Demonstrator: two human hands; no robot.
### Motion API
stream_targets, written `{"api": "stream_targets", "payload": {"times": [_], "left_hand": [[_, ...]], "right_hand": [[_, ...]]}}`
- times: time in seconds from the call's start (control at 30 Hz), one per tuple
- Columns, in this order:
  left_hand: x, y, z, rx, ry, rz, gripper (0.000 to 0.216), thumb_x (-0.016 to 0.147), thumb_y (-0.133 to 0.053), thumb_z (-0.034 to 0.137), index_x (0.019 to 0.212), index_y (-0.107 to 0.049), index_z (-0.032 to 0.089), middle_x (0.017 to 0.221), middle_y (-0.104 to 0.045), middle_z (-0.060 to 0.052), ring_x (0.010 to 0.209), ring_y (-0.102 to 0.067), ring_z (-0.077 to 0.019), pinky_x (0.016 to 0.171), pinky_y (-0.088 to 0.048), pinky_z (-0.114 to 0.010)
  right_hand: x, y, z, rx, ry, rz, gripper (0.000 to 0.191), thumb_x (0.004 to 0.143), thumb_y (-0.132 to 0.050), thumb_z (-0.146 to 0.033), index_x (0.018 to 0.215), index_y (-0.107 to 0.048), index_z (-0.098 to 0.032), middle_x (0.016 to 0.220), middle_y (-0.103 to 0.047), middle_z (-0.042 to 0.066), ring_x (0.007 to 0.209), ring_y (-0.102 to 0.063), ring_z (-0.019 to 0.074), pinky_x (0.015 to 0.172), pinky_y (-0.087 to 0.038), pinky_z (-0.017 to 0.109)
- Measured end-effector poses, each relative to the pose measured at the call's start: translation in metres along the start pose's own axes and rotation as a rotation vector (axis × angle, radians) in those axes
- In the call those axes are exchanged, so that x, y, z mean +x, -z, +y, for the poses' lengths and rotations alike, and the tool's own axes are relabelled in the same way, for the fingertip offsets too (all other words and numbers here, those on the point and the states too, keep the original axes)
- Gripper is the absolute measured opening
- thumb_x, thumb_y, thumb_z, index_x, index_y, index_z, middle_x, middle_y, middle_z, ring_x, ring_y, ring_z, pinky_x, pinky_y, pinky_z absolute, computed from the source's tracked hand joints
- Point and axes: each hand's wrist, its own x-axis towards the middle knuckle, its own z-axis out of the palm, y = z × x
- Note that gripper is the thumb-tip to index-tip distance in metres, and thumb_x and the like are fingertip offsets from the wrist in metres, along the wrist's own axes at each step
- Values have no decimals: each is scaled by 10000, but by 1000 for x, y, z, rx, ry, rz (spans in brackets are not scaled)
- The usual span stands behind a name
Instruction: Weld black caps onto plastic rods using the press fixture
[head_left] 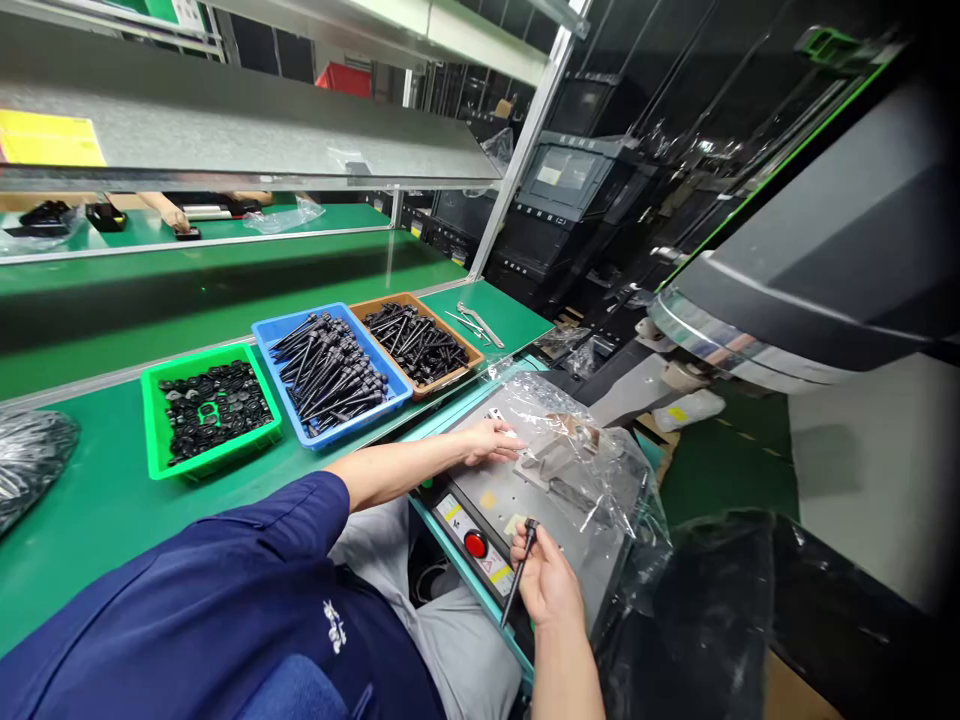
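Note:
My right hand [551, 580] is closed around a slim black rod with a thicker knobbed head [519, 572], held at a slant over the front edge of the machine. Stretched forward over the grey metal plate [480, 475], my left hand [491, 442] has its fingers extended and shows nothing in them. Just beyond its fingertips sits a metal fixture [559, 455], partly under clear plastic sheeting [619, 480]. A red push button [475, 544] is on the machine's front panel, left of my right hand.
On the green bench stand a blue tray [259, 335] of similar black rods, a brown tray [478, 357] of black screw-like parts and a green tray [154, 430] of small black pieces. Wrenches [480, 325] lie behind. A large grey machine head [817, 240] overhangs the right. Another person's hand [174, 217] shows across.

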Motion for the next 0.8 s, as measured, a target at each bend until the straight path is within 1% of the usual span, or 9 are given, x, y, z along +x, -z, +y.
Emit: {"api": "stream_targets", "payload": {"times": [0.07, 0.13, 0.2, 0.3, 0.37, 0.5, 0.6, 0.7, 0.8], "left_hand": [[-6, -2, 0, -26, 79, -16, 483, 614, -863, 244, 1027, -631, 146, 828, -692, -28, 659, -645, -115, 585, -472, -199], [-13, -6, 1, -39, 93, -69, 308, 672, -821, 250, 914, -663, 143, 771, -681, -5, 598, -583, -81, 545, -434, -182], [-22, -9, 6, -58, 93, -133, 227, 695, -805, 258, 841, -677, 141, 714, -659, 9, 564, -539, -64, 534, -416, -180], [-34, -14, 15, -119, 90, -218, 238, 685, -814, 255, 858, -690, 147, 729, -659, -4, 575, -556, -65, 543, -417, -181], [-40, -17, 22, -150, 68, -228, 272, 673, -820, 243, 899, -699, 154, 750, -661, -8, 589, -568, -70, 560, -424, -189], [-47, -23, 32, -156, 23, -220, 359, 639, -842, 253, 957, -696, 176, 755, -647, 2, 597, -567, -74, 594, -430, -205], [-51, -26, 37, -141, 9, -221, 402, 619, -858, 272, 974, -691, 186, 763, -643, 4, 614, -572, -82, 601, -417, -212], [-53, -30, 41, -151, -13, -231, 395, 607, -866, 267, 952, -694, 181, 751, -634, 8, 618, -565, -84, 622, -418, -223], [-54, -33, 45, -151, -41, -254, 392, 615, -865, 285, 949, -692, 172, 739, -628, 6, 609, -550, -81, 624, -412, -228]], "right_hand": [[9, -1, -3, 3, 12, 17, 480, 559, -846, -416, 892, -598, -176, 810, -642, 39, 625, -564, 125, 493, -460, 228], [16, -4, -6, -4, 48, 25, 487, 561, -845, -426, 905, -602, -182, 812, -641, 31, 625, -566, 130, 509, -478, 247], [20, -10, -10, -15, 96, 21, 510, 557, -852, -429, 933, -611, -184, 829, -641, 22, 647, -575, 132, 554, -506, 267], [28, -23, -17, -63, 204, 13, 584, 551, -862, -442, 1014, -604, -197, 879, -644, 18, 729, -604, 150, 664, -543, 323], [35, -31, -25, -141, 338, 41, 621, 580, -842, -484, 1069, -591, -196, 921, -639, 29, 793, -616, 170, 725, -543, 362], [50, -41, -50, -465, 701, 198, 595, 682, -733, -557, 1102, -617, -151, 962, -631, 70, 862, -596, 193, 832, -493, 386], [55, -48, -73, -671, 877, 325, 545, 750, -662, -556, 1103, -659, -141, 1015, -624, 104, 901, -571, 212, 849, -476, 388], [55, -58, -89, -663, 1008, 410, 514, 741, -673, -530, 1071, -680, -135, 1128, -591, 146, 1021, -546, 251, 827, -492, 372], [64, -64, -96, -582, 1017, 439, 497, 708, -702, -489, 1051, -683, -131, 1152, -585, 151, 1045, -547, 260, 857, -490, 381]]}}
